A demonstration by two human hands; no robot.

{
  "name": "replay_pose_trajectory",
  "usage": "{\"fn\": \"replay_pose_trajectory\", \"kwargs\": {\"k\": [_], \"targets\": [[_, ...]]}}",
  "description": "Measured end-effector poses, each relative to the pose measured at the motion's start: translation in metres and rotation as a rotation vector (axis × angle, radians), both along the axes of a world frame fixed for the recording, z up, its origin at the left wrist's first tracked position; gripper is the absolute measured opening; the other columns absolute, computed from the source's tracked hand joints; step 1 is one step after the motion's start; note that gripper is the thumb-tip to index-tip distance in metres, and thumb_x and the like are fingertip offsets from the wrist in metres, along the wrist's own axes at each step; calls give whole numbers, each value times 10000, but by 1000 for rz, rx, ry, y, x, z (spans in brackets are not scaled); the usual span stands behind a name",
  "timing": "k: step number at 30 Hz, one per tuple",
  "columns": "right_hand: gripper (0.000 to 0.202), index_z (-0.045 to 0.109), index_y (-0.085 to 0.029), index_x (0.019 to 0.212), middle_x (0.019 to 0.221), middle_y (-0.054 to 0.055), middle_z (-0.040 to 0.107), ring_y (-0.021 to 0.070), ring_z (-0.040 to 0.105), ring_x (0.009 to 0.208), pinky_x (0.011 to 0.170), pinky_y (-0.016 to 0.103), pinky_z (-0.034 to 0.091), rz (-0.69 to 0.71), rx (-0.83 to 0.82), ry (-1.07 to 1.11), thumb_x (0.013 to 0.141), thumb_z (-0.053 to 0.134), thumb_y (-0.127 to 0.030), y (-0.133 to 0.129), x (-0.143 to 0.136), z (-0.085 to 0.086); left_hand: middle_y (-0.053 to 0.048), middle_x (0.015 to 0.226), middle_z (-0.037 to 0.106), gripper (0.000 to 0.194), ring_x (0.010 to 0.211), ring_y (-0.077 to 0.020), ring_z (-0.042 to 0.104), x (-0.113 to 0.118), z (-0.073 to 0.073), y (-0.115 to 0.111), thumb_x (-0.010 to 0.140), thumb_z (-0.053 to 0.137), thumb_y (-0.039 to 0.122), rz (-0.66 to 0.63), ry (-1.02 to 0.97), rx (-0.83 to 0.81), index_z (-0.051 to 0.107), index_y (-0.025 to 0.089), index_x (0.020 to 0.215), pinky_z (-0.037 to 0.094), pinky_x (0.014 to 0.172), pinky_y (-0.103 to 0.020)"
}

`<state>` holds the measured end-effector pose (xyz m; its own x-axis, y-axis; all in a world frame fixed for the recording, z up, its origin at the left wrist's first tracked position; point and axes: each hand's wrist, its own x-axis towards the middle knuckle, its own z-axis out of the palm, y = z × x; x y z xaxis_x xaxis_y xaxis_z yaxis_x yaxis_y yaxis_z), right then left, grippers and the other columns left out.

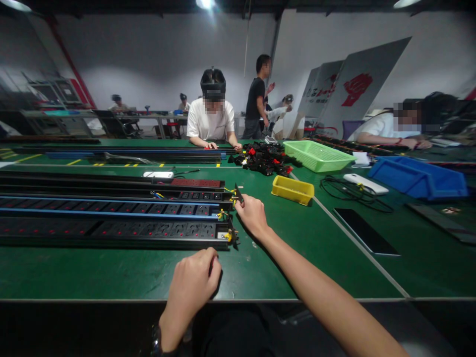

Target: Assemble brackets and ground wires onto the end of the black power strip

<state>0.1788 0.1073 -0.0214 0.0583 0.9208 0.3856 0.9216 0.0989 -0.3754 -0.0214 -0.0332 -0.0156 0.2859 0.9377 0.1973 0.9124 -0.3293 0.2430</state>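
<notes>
Several long black power strips lie side by side on the green table, their ends towards the middle. My right hand pinches a small black end piece at the end of the strip with a few sockets. Yellow wires show beside it. Nearer to me are a blue-edged strip and the nearest strip, which has a black end piece hanging at its wired end. My left hand rests curled at the table's front edge, below the nearest strip; whatever its fingers hold, if anything, is hidden.
Beyond the strips lies a pile of black and red parts, beside a green basket. A yellow tray, blue bins, a coiled cable and a dark phone-like slab lie right. A person works opposite.
</notes>
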Motion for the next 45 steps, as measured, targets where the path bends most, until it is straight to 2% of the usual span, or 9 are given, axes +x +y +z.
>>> {"fn": "replay_pose_trajectory", "kwargs": {"k": [9,15,20,25,29,32,37,40,45], "targets": [[203,734,-184,995,933,79,772,199,693,814,680,262,375,24,-21,20,978,546,-259,1,1,-3,-30,830,745,224,770,-219,716,1,4,-1,992,446,225,1,2,0,658,234,918,376,639,-293],[327,712,-223,1232,890,48,779,204,706,827,710,249,413,17,-61,162,934,583,-264,2,1,-4,-23,832,746,208,763,-219,715,0,2,-1,988,459,224,-7,-8,10,655,236,920,379,637,-293],[314,727,-220,1170,782,18,751,185,672,716,664,246,399,41,-81,283,893,590,-270,6,2,-6,-25,824,740,218,762,-224,715,0,1,-1,996,446,228,-11,-3,5,649,232,915,372,638,-303],[263,734,-191,1057,801,19,741,170,644,688,651,245,401,112,-16,363,885,542,-241,9,4,-8,-28,832,742,211,775,-227,720,0,2,0,999,445,225,-7,13,-7,637,231,909,364,639,-304],[287,718,-193,1110,805,16,741,170,654,706,670,241,418,132,-16,359,894,535,-243,8,2,-6,-39,846,748,203,789,-230,724,2,3,1,991,450,208,-6,6,-14,635,226,909,372,646,-304],[297,712,-206,1150,879,40,762,184,684,774,703,245,440,86,-46,313,925,553,-318,7,-5,0,-41,845,750,197,790,-231,726,2,3,2,987,453,197,-10,-10,-17,632,225,908,381,653,-303],[416,743,-229,1101,948,103,771,260,727,891,737,298,490,-109,-122,238,935,553,-560,10,-18,13,-45,836,747,200,789,-236,729,2,3,2,985,455,192,-9,-13,-24,629,224,891,389,653,-305],[419,772,-239,1051,959,127,772,293,736,905,737,326,507,-183,-163,206,902,577,-579,13,-21,15,-43,836,748,200,790,-237,731,2,1,2,987,455,199,-8,-20,-19,630,226,896,387,648,-308],[374,792,-264,968,922,110,776,287,736,874,700,317,498,-196,-179,249,883,574,-556,16,-17,9,-38,837,746,199,792,-234,730,1,1,2,989,448,199,-17,-18,-20,623,230,899,395,651,-299]]}}
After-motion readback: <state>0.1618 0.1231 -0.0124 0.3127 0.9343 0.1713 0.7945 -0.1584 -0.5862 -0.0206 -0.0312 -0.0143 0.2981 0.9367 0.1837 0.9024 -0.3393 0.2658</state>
